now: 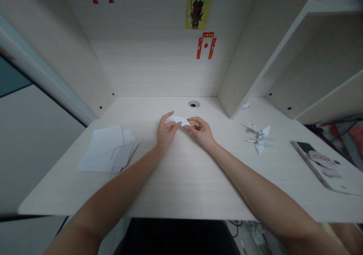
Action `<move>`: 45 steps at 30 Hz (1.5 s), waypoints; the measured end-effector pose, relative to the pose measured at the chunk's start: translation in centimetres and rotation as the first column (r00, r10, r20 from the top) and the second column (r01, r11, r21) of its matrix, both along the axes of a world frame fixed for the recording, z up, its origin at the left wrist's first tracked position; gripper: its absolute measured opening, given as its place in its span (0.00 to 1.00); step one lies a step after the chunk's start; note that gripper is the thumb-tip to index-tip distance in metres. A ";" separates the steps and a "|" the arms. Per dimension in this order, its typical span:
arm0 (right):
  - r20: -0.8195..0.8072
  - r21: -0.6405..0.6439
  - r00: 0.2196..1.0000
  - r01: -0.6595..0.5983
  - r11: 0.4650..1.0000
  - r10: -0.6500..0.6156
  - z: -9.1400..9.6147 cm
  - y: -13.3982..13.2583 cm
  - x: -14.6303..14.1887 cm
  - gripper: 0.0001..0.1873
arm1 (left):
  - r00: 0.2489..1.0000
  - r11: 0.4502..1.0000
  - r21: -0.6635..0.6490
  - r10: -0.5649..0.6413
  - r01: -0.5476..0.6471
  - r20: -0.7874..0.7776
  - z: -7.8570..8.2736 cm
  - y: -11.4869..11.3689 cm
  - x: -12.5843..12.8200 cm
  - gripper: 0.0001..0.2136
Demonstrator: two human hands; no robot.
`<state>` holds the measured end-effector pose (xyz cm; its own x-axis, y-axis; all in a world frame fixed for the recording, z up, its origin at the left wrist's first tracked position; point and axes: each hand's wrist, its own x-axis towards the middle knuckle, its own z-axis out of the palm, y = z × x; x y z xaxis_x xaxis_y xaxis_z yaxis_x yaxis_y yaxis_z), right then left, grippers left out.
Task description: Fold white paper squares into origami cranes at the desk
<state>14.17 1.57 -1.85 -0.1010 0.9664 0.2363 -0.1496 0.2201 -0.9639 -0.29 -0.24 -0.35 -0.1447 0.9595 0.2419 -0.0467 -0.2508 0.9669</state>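
Note:
My left hand (167, 132) and my right hand (200, 131) meet above the middle of the desk, pinching a folded white paper (178, 120) between their fingertips. The paper is a narrow, pointed strip, and the fingers hide part of it. To the left of my left hand lies a loose stack of white paper sheets (107, 149). To the right of my right hand lie folded white paper cranes (258, 138), apart from my fingers.
The pale wood-grain desk (184, 183) is walled by shelf panels at the back and sides. A cable grommet (194, 104) sits near the back edge. A small paper piece (245, 105) lies at the back right, and a notebook with a cartoon cover (320, 164) lies at the right edge.

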 end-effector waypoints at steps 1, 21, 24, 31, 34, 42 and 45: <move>0.005 0.003 1.000 -0.003 1.000 0.003 0.0 0.0 0.0 0.19 | 1.000 1.000 -0.003 -0.001 0.001 -0.003 0.0 0.0 0.0 0.29; 0.062 -0.015 0.998 -0.024 1.000 0.025 0.7 -0.3 0.0 0.20 | 0.992 0.991 -0.081 -0.101 0.107 0.072 0.1 0.0 0.2 0.27; 0.079 -0.022 0.997 -0.014 1.000 0.016 0.9 -0.4 0.1 0.19 | 0.989 0.990 -0.078 -0.107 0.116 0.101 -0.1 0.1 0.2 0.27; 0.156 0.055 0.986 -0.066 0.996 0.056 -0.2 -0.2 0.0 0.23 | 0.992 0.990 -0.064 -0.124 0.123 -0.005 -0.7 0.5 0.0 0.25; 0.190 0.079 0.981 -0.062 0.995 0.046 -0.4 -0.3 -0.1 0.23 | 0.990 0.992 -0.032 -0.124 0.123 -0.066 -1.1 0.8 -0.2 0.20; 0.138 0.115 0.990 0.003 0.993 -0.019 -0.7 0.1 0.0 0.21 | 0.980 0.992 -0.034 -0.124 0.120 -0.154 -2.3 1.2 -0.4 0.18; 0.097 0.121 0.995 -0.002 0.993 -0.010 -0.8 0.3 0.0 0.18 | 0.973 0.990 -0.042 -0.142 0.136 -0.183 -2.1 1.0 -0.4 0.19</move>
<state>14.19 1.87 -2.69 -0.1253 0.9319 0.3404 -0.0550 0.3360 -0.9402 -0.68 0.80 -2.48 0.0349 0.9741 0.2235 0.1009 -0.2259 0.9689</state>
